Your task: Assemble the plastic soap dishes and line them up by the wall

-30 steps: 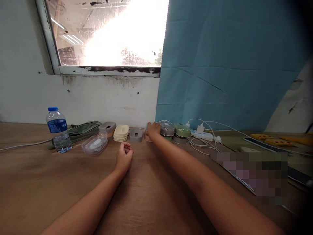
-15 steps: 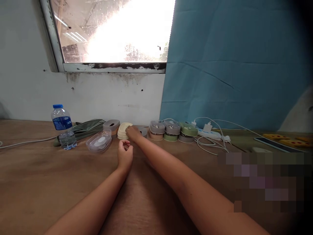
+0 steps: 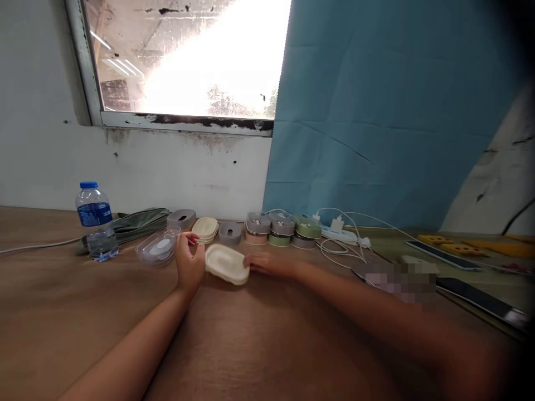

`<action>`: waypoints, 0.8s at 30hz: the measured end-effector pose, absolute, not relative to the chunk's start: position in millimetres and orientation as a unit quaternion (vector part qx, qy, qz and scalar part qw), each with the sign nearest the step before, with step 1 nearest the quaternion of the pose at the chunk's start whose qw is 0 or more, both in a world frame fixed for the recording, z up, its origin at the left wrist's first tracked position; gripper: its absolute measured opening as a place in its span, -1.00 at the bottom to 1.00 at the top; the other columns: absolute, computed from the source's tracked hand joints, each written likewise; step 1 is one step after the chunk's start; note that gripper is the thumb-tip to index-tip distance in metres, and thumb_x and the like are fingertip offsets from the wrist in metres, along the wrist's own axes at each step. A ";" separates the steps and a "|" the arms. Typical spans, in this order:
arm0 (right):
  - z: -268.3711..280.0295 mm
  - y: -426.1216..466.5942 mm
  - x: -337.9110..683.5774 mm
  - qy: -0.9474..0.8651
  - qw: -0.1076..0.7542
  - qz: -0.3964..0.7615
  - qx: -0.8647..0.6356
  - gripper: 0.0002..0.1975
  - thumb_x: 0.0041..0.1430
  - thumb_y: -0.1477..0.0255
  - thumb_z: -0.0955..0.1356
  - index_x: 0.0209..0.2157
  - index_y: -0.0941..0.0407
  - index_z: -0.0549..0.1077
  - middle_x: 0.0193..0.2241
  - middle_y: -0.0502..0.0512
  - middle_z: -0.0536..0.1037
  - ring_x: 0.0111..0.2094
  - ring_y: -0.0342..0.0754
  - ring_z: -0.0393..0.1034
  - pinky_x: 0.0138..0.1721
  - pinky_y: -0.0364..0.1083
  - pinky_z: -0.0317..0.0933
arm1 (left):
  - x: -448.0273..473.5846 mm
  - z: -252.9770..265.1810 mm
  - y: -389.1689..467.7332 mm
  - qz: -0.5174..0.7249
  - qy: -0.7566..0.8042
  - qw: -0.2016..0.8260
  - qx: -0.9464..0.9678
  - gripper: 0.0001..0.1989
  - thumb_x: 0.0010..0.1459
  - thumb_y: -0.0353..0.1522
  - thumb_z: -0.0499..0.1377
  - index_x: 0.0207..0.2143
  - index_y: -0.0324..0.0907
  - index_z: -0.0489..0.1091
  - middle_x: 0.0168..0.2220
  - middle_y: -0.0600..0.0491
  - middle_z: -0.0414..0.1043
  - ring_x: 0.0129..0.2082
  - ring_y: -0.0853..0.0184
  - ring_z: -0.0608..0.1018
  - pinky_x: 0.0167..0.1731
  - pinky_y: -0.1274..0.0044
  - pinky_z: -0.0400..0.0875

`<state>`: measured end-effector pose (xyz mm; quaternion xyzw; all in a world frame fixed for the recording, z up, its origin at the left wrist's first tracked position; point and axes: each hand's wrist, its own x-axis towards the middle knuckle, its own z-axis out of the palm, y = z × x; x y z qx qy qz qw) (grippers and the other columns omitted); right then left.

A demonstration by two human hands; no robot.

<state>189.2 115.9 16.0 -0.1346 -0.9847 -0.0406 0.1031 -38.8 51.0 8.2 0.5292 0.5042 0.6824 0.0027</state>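
Observation:
My right hand (image 3: 267,263), blurred by motion, pinches the right end of a cream rounded-rectangle lid (image 3: 227,263), which is tilted above the brown tabletop. At the lid's left end is my left hand (image 3: 190,262), fingers loosely curled and apart from the thumb, nothing visible in them; whether it touches the lid, I cannot tell. Behind them stands a stack of similar cream lids (image 3: 204,229). A small grey container (image 3: 229,234) is just right of that stack, and a larger grey container (image 3: 181,218) to its left. Partly behind my left hand lies a clear plastic container (image 3: 152,249).
Toward the right stand stacked grey (image 3: 258,222), peach and green (image 3: 308,227) boxes, then a power strip (image 3: 340,235) with white cables. A water bottle (image 3: 96,223) and dark green fabric (image 3: 137,224) are on the left. Phones (image 3: 476,298) lie far right.
My right hand has drawn a cream lid from the stack toward me and slightly right. My left hand has shifted left in the view, and the view has turned a little right.

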 end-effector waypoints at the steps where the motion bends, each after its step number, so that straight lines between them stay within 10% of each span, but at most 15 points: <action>1: 16.8 107.0 203.1 -0.988 0.083 -0.040 -0.121 -0.79 0.21 0.54 0.18 -0.16 0.13 0.35 -0.14 0.05 0.43 -0.12 -0.21 0.32 -0.08 -0.25 0.20 | -37.9 5.1 53.0 0.648 0.512 0.043 0.562 -0.89 -0.03 -0.49 0.00 -0.39 -0.17 0.24 -0.38 0.09 0.19 -0.36 0.36 0.29 -0.29 0.52 0.22; 11: 49.1 109.3 189.7 -0.961 0.068 -0.120 -0.239 -0.72 0.08 0.60 0.24 -0.14 0.16 0.37 -0.15 0.16 0.44 -0.13 0.00 0.32 -0.07 -0.02 0.16 | -15.7 5.8 34.4 0.286 0.367 0.257 0.847 -0.77 0.09 -0.30 0.06 -0.35 -0.18 0.48 -0.26 0.02 0.36 -0.23 0.33 0.42 -0.17 0.54 0.27; 24: 8.2 170.8 100.3 -0.882 0.090 -0.103 -0.452 -0.72 0.20 0.37 0.25 -0.07 0.18 0.29 -0.11 0.13 0.36 -0.18 -0.04 0.33 -0.19 0.03 0.28 | -16.2 5.6 28.2 0.205 0.316 0.265 0.888 -0.57 -0.09 -0.14 0.23 -0.13 -0.06 0.41 0.03 0.01 0.22 0.02 0.20 0.31 0.03 0.46 0.15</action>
